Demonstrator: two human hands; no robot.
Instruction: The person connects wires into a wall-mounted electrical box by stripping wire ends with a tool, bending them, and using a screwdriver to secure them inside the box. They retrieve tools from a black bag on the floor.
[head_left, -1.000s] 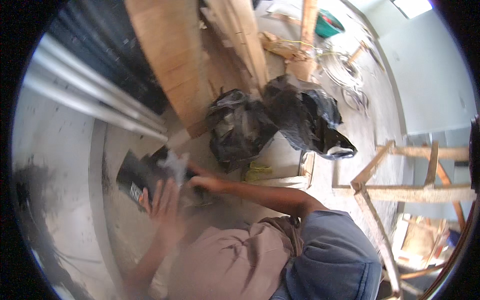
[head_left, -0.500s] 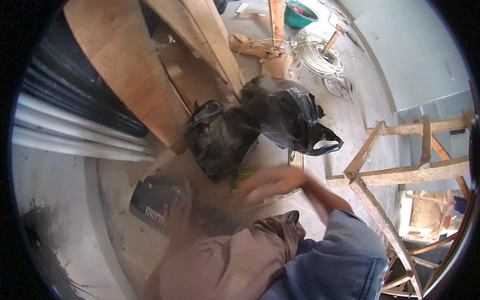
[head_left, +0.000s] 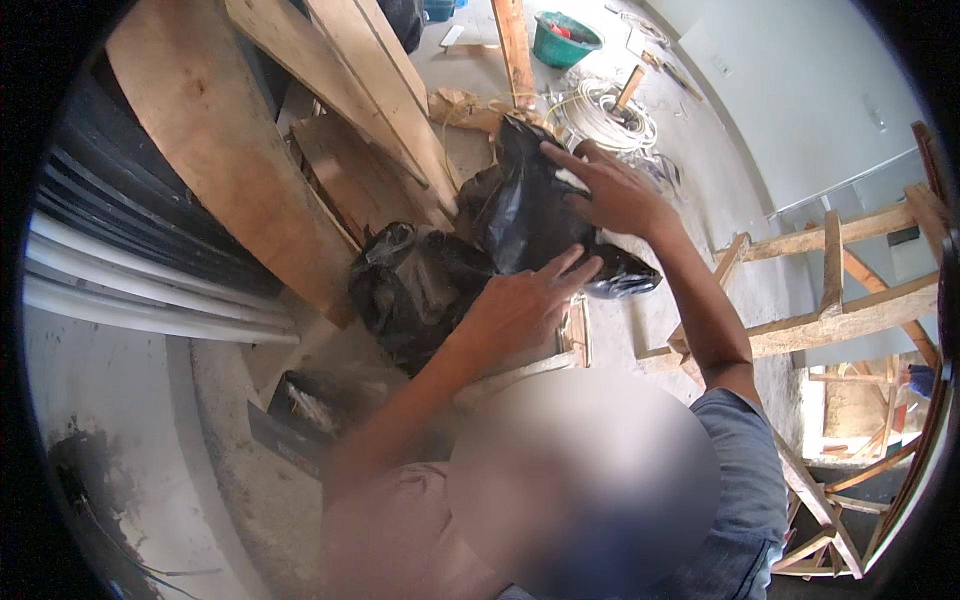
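From far off, I saw the person's right hand (head_left: pixel 626 197) at the right side of a big black plastic bag (head_left: pixel 522 215), its fingers part open, and the left hand (head_left: pixel 520 305) at the bag's near side with its fingers spread, but I could not tell if either hand had a grip on it. The bag was in the middle, with another black bag (head_left: pixel 408 285) just left of it and white pipes (head_left: pixel 150 297) farther left. Far off stood a green tub (head_left: pixel 562 52).
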